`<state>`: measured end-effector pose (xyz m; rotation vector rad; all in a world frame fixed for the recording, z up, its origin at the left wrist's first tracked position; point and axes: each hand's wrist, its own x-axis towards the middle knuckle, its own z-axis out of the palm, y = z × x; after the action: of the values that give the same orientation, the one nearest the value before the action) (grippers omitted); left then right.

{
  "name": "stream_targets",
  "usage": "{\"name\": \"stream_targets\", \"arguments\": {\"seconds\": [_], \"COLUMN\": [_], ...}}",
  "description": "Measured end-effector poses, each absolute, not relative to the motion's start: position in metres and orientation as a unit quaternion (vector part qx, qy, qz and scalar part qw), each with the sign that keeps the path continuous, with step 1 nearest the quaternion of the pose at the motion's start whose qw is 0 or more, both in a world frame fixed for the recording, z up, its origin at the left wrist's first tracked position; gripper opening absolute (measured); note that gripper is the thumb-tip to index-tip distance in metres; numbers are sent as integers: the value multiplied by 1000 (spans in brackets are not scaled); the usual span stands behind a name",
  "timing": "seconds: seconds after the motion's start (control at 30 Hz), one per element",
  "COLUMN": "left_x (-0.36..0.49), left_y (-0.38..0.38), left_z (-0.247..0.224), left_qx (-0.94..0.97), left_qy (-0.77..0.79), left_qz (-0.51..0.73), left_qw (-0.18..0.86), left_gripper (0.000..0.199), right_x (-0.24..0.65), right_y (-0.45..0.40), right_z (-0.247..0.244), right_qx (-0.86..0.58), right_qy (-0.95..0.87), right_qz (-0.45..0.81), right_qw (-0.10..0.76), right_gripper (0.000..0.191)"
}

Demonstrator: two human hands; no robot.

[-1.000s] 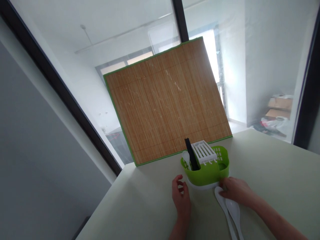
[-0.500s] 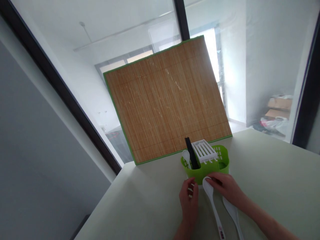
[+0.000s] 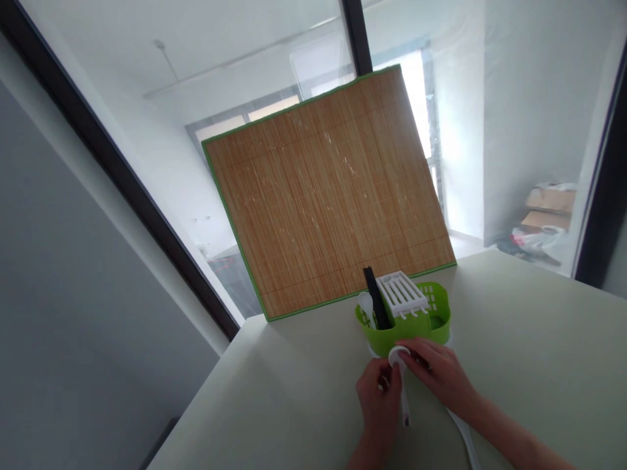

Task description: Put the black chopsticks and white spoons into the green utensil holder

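Note:
A white spoon (image 3: 405, 406) is pinched near its bowl by both hands, in front of the green basket (image 3: 386, 341). My left hand (image 3: 381, 395) has its fingertips closed at the lower side of the bowl. My right hand (image 3: 441, 372) grips the bowl's upper right edge. In the basket stand a small white spoon (image 3: 365, 305) and black utensils (image 3: 376, 300), with a white slatted rack (image 3: 401, 294) at its middle. Another white utensil (image 3: 465, 436) lies on the table, partly hidden under my right forearm.
A bamboo mat (image 3: 328, 196) with green edging leans on the glass behind the basket. The pale table (image 3: 294, 391) reaches to both sides. Beyond the glass are cardboard boxes (image 3: 551, 199) and plastic bags.
The white spoon has tilted, and its handle end has lifted away from the lower edge. My left hand has moved right and now pinches the spoon too.

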<state>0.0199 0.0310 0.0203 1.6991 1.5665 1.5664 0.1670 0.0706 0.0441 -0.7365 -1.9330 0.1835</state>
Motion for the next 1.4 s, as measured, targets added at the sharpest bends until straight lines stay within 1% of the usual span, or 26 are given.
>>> {"name": "stream_targets", "arguments": {"seconds": [0.17,0.27,0.37,0.47,0.53,0.6,0.73,0.8,0.87,0.97,1.03,1.13,1.3,1.4], "left_x": [23,21,11,-5,-14,-21,-28,-30,-31,-30,-29,-27,-25,-26], "left_y": [28,27,35,52,67,83,108,115,120,125,126,128,132,133], "left_z": [20,27,49,81,103,121,134,131,125,115,110,106,105,104], "left_qx": [604,606,588,536,516,515,524,537,560,584,589,584,583,576], "left_qy": [553,548,551,551,536,520,512,532,579,658,685,703,718,728], "left_qz": [556,561,585,637,667,680,678,653,592,475,429,406,380,373], "left_qw": [145,128,95,61,46,39,58,49,23,-1,-2,-12,-21,-8], "left_gripper": [23,23,22,24,25,25,28,30,31,31,32,33,17,14], "right_x": [167,167,170,177,186,196,221,232,241,246,246,243,237,234], "right_y": [69,67,66,71,77,85,105,113,117,117,115,111,105,103], "right_z": [38,40,44,49,53,55,54,50,45,40,37,36,36,37], "right_qx": [-309,-296,-287,-305,-330,-367,-444,-461,-468,-474,-482,-493,-499,-500], "right_qy": [-799,-802,-805,-800,-799,-800,-805,-815,-825,-830,-828,-826,-827,-826], "right_qz": [76,64,58,67,76,88,142,168,182,184,182,188,208,221], "right_qw": [510,516,517,512,496,467,367,307,259,228,218,199,158,139], "right_gripper": [18,20,24,21,19,21,25,25,24,21,15,10,8,8]}}
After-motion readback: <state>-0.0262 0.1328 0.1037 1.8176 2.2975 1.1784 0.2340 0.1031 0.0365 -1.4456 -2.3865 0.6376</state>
